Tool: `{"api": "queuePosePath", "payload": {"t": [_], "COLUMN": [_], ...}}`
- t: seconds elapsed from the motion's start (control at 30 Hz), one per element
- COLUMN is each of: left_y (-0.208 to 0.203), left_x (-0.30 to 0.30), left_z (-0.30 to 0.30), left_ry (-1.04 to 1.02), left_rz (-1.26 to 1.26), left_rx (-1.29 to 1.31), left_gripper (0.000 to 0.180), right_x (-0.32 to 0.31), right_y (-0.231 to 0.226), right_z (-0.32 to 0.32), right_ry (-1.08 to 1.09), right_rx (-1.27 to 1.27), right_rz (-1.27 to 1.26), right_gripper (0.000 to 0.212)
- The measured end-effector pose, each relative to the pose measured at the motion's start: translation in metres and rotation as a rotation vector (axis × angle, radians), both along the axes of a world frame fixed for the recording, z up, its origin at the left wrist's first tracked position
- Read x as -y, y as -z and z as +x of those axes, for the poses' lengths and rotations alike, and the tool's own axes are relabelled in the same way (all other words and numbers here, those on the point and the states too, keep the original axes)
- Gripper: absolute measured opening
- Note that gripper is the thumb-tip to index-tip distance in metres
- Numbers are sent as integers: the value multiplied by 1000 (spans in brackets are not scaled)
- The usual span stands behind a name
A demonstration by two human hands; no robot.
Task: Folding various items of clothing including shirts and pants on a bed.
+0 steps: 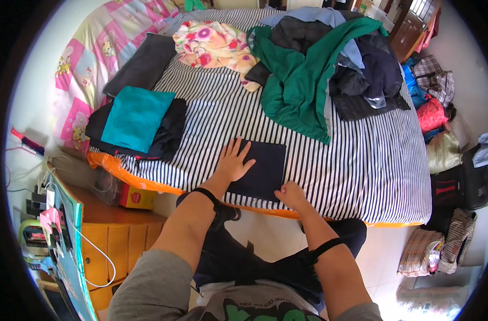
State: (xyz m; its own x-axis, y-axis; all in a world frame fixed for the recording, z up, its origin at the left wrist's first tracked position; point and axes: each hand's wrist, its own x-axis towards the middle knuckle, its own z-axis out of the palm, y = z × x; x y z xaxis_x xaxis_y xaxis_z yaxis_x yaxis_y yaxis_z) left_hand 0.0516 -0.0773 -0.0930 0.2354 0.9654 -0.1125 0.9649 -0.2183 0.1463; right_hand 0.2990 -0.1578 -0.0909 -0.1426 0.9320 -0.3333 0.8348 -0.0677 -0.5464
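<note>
A dark navy garment [262, 168], folded into a neat flat rectangle, lies near the front edge of the bed. My left hand [234, 161] rests flat on its left side with the fingers spread. At its lower right corner is my right hand [292, 196], its fingers curled closed against the cloth's edge; the curled fingers hide how much cloth they pinch. To the left, a folded teal garment [138, 119] lies on top of folded black clothes [172, 131].
Striped sheet [372, 166] covers the bed. Farther back lie a green jacket [303, 80] among heaped dark clothes, a floral cloth [214, 45] and a dark grey folded item [142, 64]. A wooden drawer cabinet [121, 241] stands front left; bags [444, 152] line the right.
</note>
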Motion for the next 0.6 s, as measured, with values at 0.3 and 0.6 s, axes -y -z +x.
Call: {"api": "queuePosePath", "payload": {"t": [0.3,0.6], "left_y": [-32,-25], "left_x": [-2,34], "left_z": [-5,-38], "left_ry": [-173,-681], "left_rz": [66,-391], "left_rx": [310,604], "left_gripper": [72,70], "right_x": [-5,-3], "right_y": [-6,-7], "right_z": [3,1], "right_ry": [1,31], "right_rx": [-36,-56], "right_rz": [-72,-34], "right_gripper": [34,36]}}
